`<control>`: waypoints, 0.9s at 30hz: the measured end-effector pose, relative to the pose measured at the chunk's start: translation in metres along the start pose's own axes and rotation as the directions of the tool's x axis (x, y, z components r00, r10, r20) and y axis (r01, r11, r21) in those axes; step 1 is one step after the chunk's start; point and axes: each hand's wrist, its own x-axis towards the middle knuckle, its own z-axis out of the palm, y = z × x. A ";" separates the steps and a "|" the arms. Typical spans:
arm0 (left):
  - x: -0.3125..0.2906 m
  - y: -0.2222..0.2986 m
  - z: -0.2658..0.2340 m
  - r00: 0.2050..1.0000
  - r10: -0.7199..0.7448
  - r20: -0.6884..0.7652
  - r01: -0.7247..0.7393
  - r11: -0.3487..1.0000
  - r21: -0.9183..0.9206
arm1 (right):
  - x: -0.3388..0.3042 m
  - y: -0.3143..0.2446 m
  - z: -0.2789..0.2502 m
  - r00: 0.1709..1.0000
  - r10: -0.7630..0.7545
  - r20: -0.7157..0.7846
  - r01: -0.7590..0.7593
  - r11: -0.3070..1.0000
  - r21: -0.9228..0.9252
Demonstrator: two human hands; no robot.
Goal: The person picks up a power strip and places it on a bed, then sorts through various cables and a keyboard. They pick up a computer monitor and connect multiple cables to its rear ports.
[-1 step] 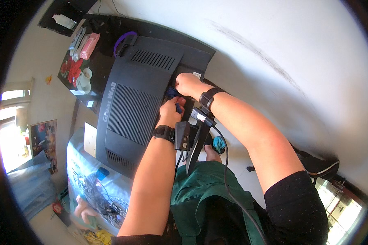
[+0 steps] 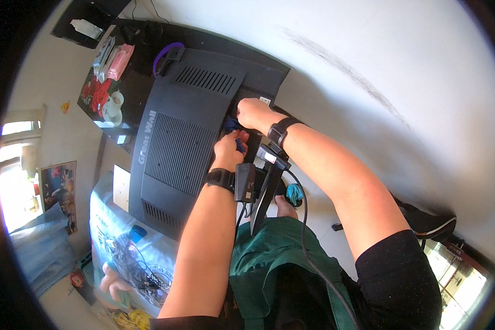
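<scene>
The back of a large dark grey flat screen [image 2: 184, 137], with rows of vent slots, fills the space in front of me. At its right edge my left hand [image 2: 230, 149] is closed, fingers curled around a piece of dark blue cloth [image 2: 240, 146]. More of this dark blue material shows between the two hands, in shadow beside the screen's edge. My right hand [image 2: 252, 114] is bent into a fist just above, at the same edge. Its fingertips are hidden, so what it grips cannot be made out. Each wrist wears a black strap, with a small black box by the left one.
A dark table [image 2: 140, 93] holds pink and white wipe packs [image 2: 120, 62], a white cup [image 2: 113, 107] and a purple band [image 2: 164, 55]. Tangled cables [image 2: 129, 258] lie on a blue-covered surface at lower left. A black cable [image 2: 313, 258] runs down past my right arm.
</scene>
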 end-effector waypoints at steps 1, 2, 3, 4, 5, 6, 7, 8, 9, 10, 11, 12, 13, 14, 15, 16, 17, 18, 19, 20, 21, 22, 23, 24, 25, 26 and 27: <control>0.004 0.000 -0.004 1.000 0.002 -0.004 -0.002 1.000 -0.005 | -0.003 -0.008 -0.006 0.999 0.031 0.044 -0.028 0.998 -0.057; 0.008 0.001 -0.009 1.000 -0.015 0.004 0.015 1.000 -0.021 | -0.007 -0.016 -0.011 0.994 0.064 0.086 -0.054 0.992 -0.115; 0.010 0.001 -0.009 0.999 -0.033 0.016 0.034 0.999 -0.032 | -0.009 -0.018 -0.013 0.994 0.063 0.086 -0.053 0.992 -0.116; 0.012 0.001 -0.010 0.999 -0.033 0.016 0.033 0.999 -0.033 | -0.010 -0.019 -0.015 0.993 0.033 0.112 -0.020 0.993 -0.114; 0.014 0.001 -0.011 0.999 -0.037 0.008 0.037 0.999 -0.026 | -0.012 -0.021 -0.016 0.990 0.003 0.138 0.012 0.994 -0.110; 0.015 0.000 -0.010 0.999 -0.041 0.002 0.041 0.999 -0.017 | -0.011 -0.018 -0.015 0.991 0.003 0.137 0.012 0.994 -0.111; 0.016 -0.001 -0.010 0.999 -0.040 0.003 0.040 0.999 -0.019 | -0.010 -0.016 -0.013 0.992 0.001 0.127 0.014 0.994 -0.113; 0.017 -0.003 -0.009 1.000 -0.008 -0.012 0.008 0.999 -0.038 | -0.009 -0.015 -0.011 0.993 -0.002 0.116 0.016 0.993 -0.114; 0.016 -0.004 -0.008 0.999 0.022 -0.027 -0.024 0.998 -0.058 | -0.008 -0.013 -0.010 0.993 -0.003 0.117 0.016 0.993 -0.116; 0.016 -0.005 -0.007 0.999 0.022 -0.027 -0.024 0.998 -0.059 | -0.007 -0.012 -0.008 0.993 0.017 0.113 -0.004 0.993 -0.115; 0.015 -0.005 -0.006 0.998 0.037 -0.051 -0.040 0.998 -0.050 | -0.006 -0.012 -0.007 0.994 0.036 0.108 -0.023 0.993 -0.115; 0.011 -0.005 -0.002 0.996 0.050 -0.071 -0.053 0.998 -0.035 | -0.004 -0.007 -0.006 0.994 0.041 0.106 -0.029 0.993 -0.115; 0.007 -0.005 0.002 0.997 0.047 -0.068 -0.050 0.998 -0.031 | -0.002 -0.003 -0.004 0.994 0.034 0.102 -0.025 0.995 -0.096; 0.003 -0.005 0.006 0.997 0.047 -0.067 -0.047 0.999 -0.003 | 0.000 0.002 -0.003 0.995 0.029 0.098 -0.021 0.997 -0.078; 0.000 -0.004 0.004 0.996 0.054 -0.076 -0.052 0.998 0.019 | 0.000 0.001 -0.002 0.995 0.024 0.101 -0.016 0.997 -0.074; 0.000 -0.003 0.001 0.995 0.057 -0.081 -0.055 0.998 0.019 | -0.001 0.001 -0.001 0.995 -0.015 0.102 0.020 0.999 -0.043; 0.000 -0.002 -0.002 0.997 0.043 -0.064 -0.042 0.999 0.020 | -0.001 0.000 0.001 0.993 -0.054 0.102 0.056 0.998 -0.012; -0.001 -0.001 -0.002 0.999 0.025 -0.041 -0.024 0.999 0.026 | 0.000 0.002 0.000 0.994 -0.051 0.100 0.052 0.999 -0.012; -0.001 0.000 -0.002 0.999 0.024 -0.039 -0.022 0.999 0.029 | 0.001 0.004 0.000 0.994 -0.060 0.090 0.059 0.998 0.015; -0.001 0.000 -0.001 0.999 0.012 -0.036 -0.011 1.000 0.013 | 0.002 0.005 0.001 0.995 -0.069 0.078 0.066 0.997 0.041; -0.001 0.000 -0.002 0.999 0.001 -0.036 -0.001 1.000 -0.004 | 0.002 0.004 0.002 0.995 -0.068 0.077 0.065 0.997 0.043; -0.002 0.001 -0.002 0.999 0.001 -0.036 -0.001 1.000 -0.002 | 0.004 0.002 0.004 0.997 -0.032 0.075 0.030 0.999 0.018; -0.002 0.001 -0.002 0.999 0.010 -0.032 -0.010 1.000 -0.015 | 0.005 0.000 0.007 0.997 0.005 0.071 -0.004 1.000 -0.007; 0.000 0.000 -0.004 0.999 0.020 -0.028 -0.020 0.999 -0.031 | 0.007 -0.002 0.008 0.997 0.032 0.074 -0.030 0.999 -0.030; 0.002 0.002 -0.006 0.999 0.021 -0.029 -0.022 0.999 -0.030 | 0.009 -0.003 0.009 0.997 0.031 0.073 -0.029 0.999 -0.029; 0.005 0.004 -0.008 1.000 -0.015 -0.002 0.015 1.000 -0.003 | 0.010 -0.003 0.010 0.997 0.044 0.069 -0.042 0.999 -0.029; 0.006 0.005 -0.009 0.998 -0.052 0.023 0.052 0.998 0.022 | 0.010 -0.004 0.009 0.996 0.057 0.068 -0.055 0.998 -0.031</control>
